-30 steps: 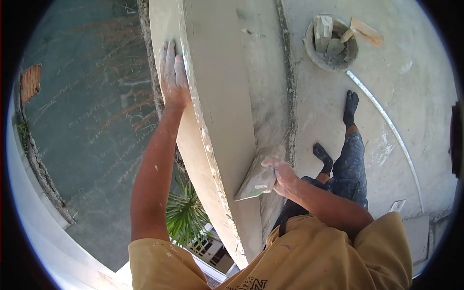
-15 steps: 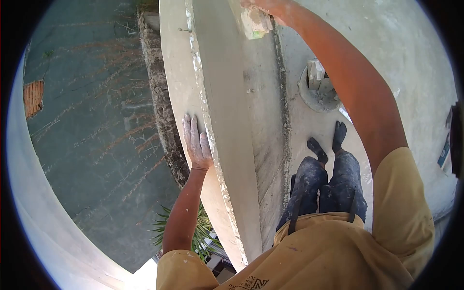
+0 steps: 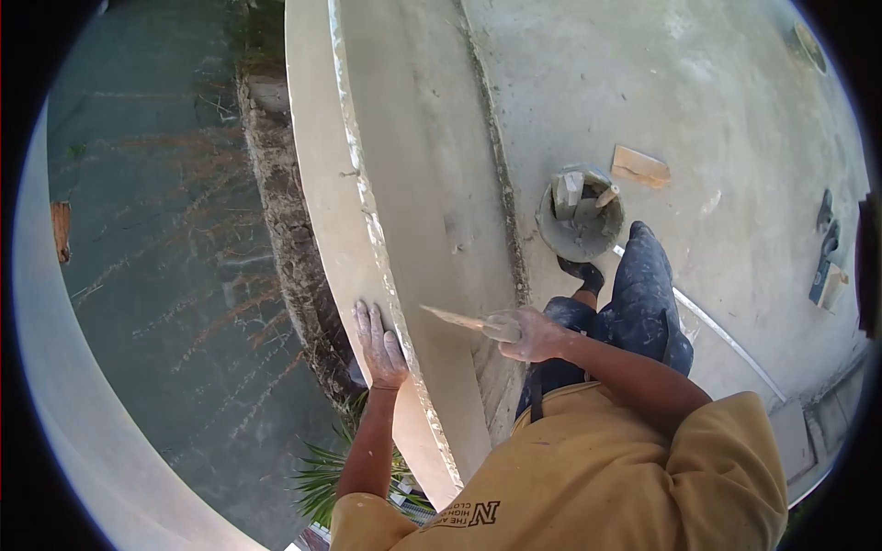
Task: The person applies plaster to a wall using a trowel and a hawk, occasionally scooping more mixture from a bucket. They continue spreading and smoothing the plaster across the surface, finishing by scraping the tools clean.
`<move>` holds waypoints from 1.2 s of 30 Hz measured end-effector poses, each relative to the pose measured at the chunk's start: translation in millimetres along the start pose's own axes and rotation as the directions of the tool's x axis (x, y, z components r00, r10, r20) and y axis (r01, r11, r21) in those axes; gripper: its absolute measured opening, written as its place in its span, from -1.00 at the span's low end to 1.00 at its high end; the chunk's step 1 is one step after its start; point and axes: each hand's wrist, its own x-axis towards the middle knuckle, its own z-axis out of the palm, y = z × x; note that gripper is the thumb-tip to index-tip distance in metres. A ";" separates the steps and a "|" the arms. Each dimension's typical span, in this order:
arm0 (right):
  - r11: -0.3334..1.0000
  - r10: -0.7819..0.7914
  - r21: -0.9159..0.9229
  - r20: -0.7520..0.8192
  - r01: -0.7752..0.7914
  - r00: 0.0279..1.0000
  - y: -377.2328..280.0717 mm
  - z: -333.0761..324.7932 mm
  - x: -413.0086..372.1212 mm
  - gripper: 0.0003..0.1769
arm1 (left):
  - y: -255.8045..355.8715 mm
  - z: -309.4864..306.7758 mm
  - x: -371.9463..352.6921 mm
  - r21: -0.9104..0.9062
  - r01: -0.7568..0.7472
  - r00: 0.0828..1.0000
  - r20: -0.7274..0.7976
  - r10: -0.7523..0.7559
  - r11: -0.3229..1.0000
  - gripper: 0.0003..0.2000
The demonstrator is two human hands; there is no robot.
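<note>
My left hand (image 3: 381, 351) lies flat with its fingers spread on the pale outer face of a curved wall (image 3: 326, 184), just left of the wall's rough, chipped edge. Nothing is in it. My right hand (image 3: 533, 335) is closed round the handle of a trowel (image 3: 459, 319), which points left over the wall's inner side, near the rough edge. Seen nearly edge-on, the trowel's blade shows as a thin strip. Whether it touches the wall I cannot tell.
A bucket (image 3: 581, 241) with pale blocks or tools in it stands near my feet. Beside it lies a flat board (image 3: 641, 166). A long white strip (image 3: 730, 342) crosses the floor. Beyond the wall, a rough ledge (image 3: 285, 202) borders a lower greenish surface. A spiky plant (image 3: 322, 477) grows below.
My right hand has come down from the top of the view to near my waist, with the trowel now showing in it. The view has shifted, and one knee is raised. The left hand stays on the wall.
</note>
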 end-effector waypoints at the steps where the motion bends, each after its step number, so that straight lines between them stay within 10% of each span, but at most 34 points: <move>1: 0.992 0.079 0.102 -0.080 -0.071 0.994 1.7 -11.4 -1.3 -0.30 | -3.9 -3.5 9.2 -0.013 -0.021 1.000 -0.005 0.021 1.000 -0.46; 4: 0.936 0.145 0.351 -0.362 -0.009 0.921 51.2 -57.3 12.3 -0.28 | -10.8 -19.1 60.0 -0.172 0.006 0.995 -0.093 -0.022 0.985 -0.47; 6: 0.527 0.157 0.830 -0.304 0.181 0.940 16.2 -112.5 21.4 -0.32 | -5.4 -33.8 123.6 -0.188 -0.047 0.973 -0.229 0.003 0.981 -0.45; 10: 0.495 0.114 0.807 -0.429 0.323 0.896 -28.4 -211.7 43.7 -0.33 | 18.0 -63.7 270.8 -0.480 0.001 0.944 -0.288 -0.159 0.877 -0.48; 17: 0.563 0.243 0.778 -0.477 0.278 0.844 -77.2 -371.2 149.8 -0.36 | -16.9 -57.5 554.0 -0.027 -0.078 0.987 -0.144 0.073 0.997 -0.54; 27: 0.966 -0.193 0.028 -0.577 0.256 0.794 -177.7 -650.1 403.8 -0.40 | -27.2 -20.4 713.0 -0.071 0.030 0.991 -0.125 -0.039 0.997 -0.41; 36: 0.786 -0.592 -0.574 -0.595 0.228 0.543 -298.4 -772.3 620.1 -0.40 | -24.2 -24.0 713.8 -0.018 0.067 0.993 -0.098 -0.069 0.998 -0.43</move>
